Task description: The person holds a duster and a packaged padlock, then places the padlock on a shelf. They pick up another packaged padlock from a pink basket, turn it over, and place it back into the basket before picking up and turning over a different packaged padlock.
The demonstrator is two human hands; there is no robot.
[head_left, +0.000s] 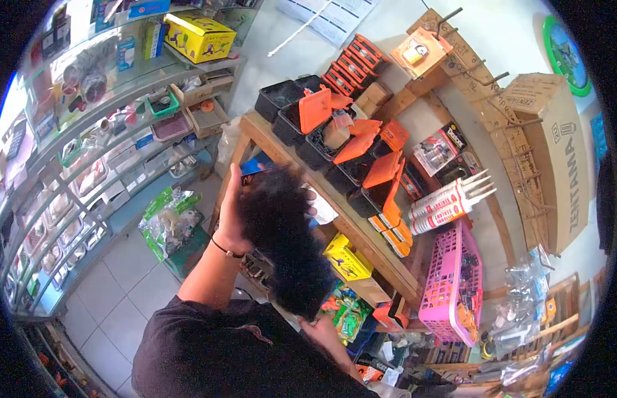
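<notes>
Black fuzzy bundle (288,239), right in the middle of the view, up off the wooden shelf (361,229) and hanging between two bare hands! Fibre or fabric, the picture is too dark to tell. The left hand (234,213), dark bracelet (227,251) at the wrist, has the upper end: thumb along the left side, fingers wrapped behind with the tips peeking out on the right, so that's a proper grip. Down below, the right hand (320,326) is at the lower end, fingers against it; the bundle covers part of them, and whether they close on it I cannot tell.

Here's the key line: the long axis slopes from upper left to lower right, one hand at each end, neither nearer than the other, the left palm facing the camera. Beyond the bundle's right side sit black bins with orange lids (314,111), then silicone sealant tubes (441,209) and a pink basket (430,302). A yellow box (348,260) is close to its lower right, under the shelf's front rail.
</notes>
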